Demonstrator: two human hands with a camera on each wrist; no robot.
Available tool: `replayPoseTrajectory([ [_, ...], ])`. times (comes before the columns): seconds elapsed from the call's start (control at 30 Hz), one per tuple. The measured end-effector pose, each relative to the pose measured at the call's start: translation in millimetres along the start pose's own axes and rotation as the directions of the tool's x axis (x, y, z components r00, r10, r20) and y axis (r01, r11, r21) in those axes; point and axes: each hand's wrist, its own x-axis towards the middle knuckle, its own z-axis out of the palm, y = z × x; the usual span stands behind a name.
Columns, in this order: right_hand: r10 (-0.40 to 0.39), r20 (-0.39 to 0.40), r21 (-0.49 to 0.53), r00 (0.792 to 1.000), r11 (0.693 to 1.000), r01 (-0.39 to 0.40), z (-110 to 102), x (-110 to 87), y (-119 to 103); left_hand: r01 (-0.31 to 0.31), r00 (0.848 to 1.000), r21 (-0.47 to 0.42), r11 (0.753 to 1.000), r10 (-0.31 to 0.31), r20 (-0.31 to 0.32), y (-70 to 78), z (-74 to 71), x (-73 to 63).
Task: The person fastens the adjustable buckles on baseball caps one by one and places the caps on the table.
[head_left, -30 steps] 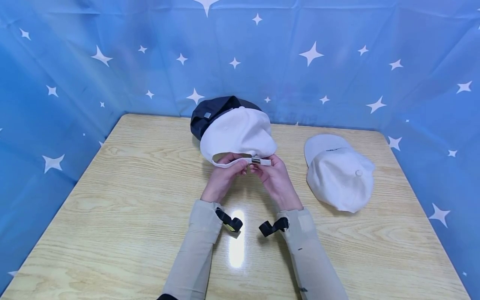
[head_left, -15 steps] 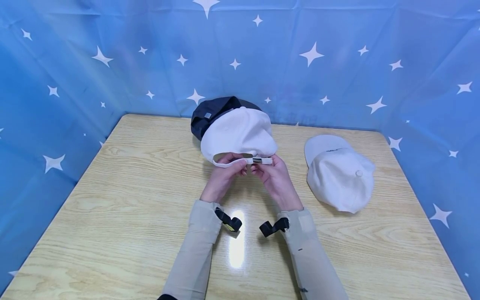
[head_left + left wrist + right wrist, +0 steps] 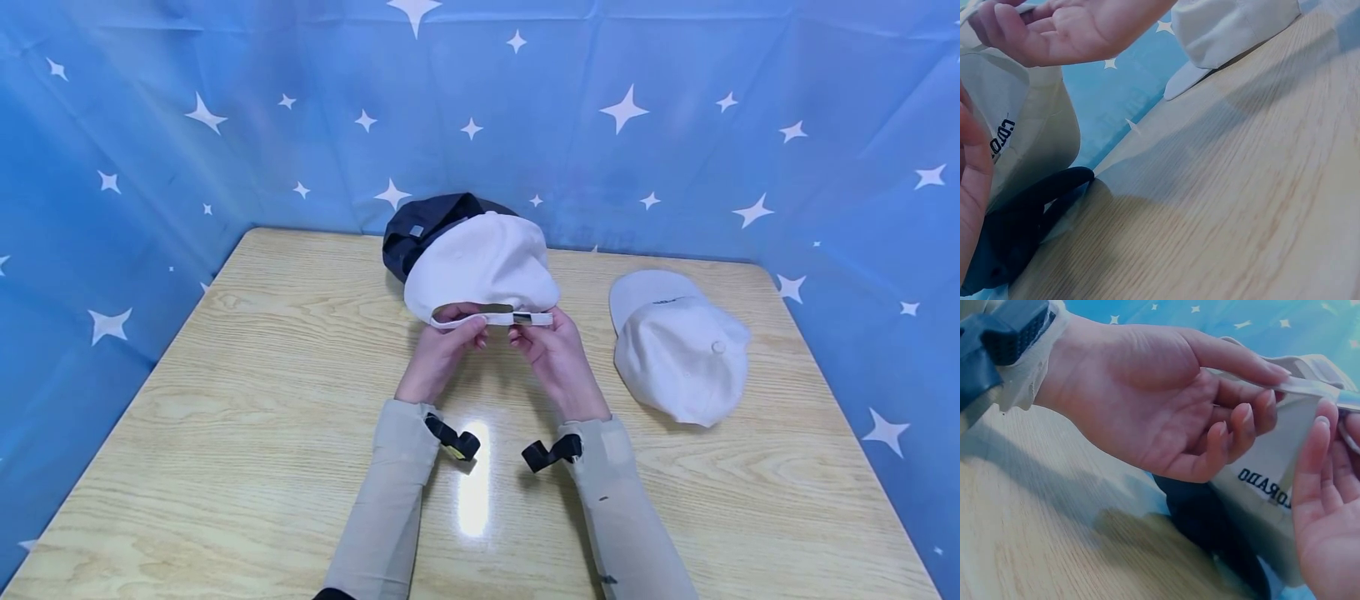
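The white cap [image 3: 480, 262] sits just above the centre of the head view, its back opening and strap [image 3: 497, 320] turned toward us. A metal buckle [image 3: 522, 318] lies on the strap, right of the opening. We pinch the band on either side of it: the fingers of our left hand [image 3: 438, 358] grip it left of the buckle, and those of our right hand [image 3: 558, 362] grip the end to the right, thumb on top in the right wrist view.

We judge the step in hand to be working the strap at the buckle. To do it well, we should keep the band flat and level, steady one side while easing the other through, and pull along the strap's line, since a sideways tug could twist or jam it. Pinching close to the metal should give finer control than hauling on the soft crown.

A dark cap [image 3: 420, 229] stands behind, at upper centre-left; whether the two touch we cannot tell. Another pale cap [image 3: 682, 358] rests at the right of the bench [image 3: 262, 400], well apart. Blue starry cloth [image 3: 480, 92] hangs beyond.
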Motion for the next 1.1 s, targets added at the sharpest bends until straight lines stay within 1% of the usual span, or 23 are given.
replayPoseTrajectory([
  [0.2, 0.001, 0.023, 0.03, 1.0, 1.0, -0.001, -1.2, -0.2, 0.1, 0.002, 1.0, -0.002, 1.0, -0.002, 0.007, -1.4, -0.3, 0.6],
  [0.37, 0.007, 0.023, 0.034, 1.0, 0.999, -0.008, -1.4, -0.1, 1.1, 0.002, 1.0, 0.001, 1.0, -0.002, 0.0, -2.1, 0.5, 0.4],
  [0.47, 0.01, 0.018, 0.027, 1.0, 1.0, -0.011, -2.0, -0.5, 1.9, -0.004, 1.0, 0.015, 1.0, 0.004, 0.001, -3.1, 1.6, 0.7],
  [0.6, 0.016, 0.014, 0.007, 1.0, 1.0, -0.016, -2.6, -0.4, 3.4, -0.015, 1.0, 0.032, 0.999, 0.014, 0.02, -4.7, 3.8, 1.5],
  [0.73, 0.014, 0.001, -0.013, 1.0, 1.0, -0.014, -1.5, 0.5, 4.8, -0.019, 0.999, 0.03, 0.999, 0.018, 0.035, -4.6, 5.9, 1.4],
  [0.93, 0.009, -0.002, -0.039, 1.0, 0.999, -0.009, -0.3, 0.9, 7.5, 0.001, 0.999, 0.046, 0.999, -0.003, 0.049, -5.0, 8.5, 1.5],
  [1.1, 0.001, 0.012, -0.03, 1.0, 1.0, -0.001, -1.3, 1.3, 8.3, 0.007, 0.998, 0.05, 0.999, -0.01, 0.056, -4.6, 9.7, 1.7],
])
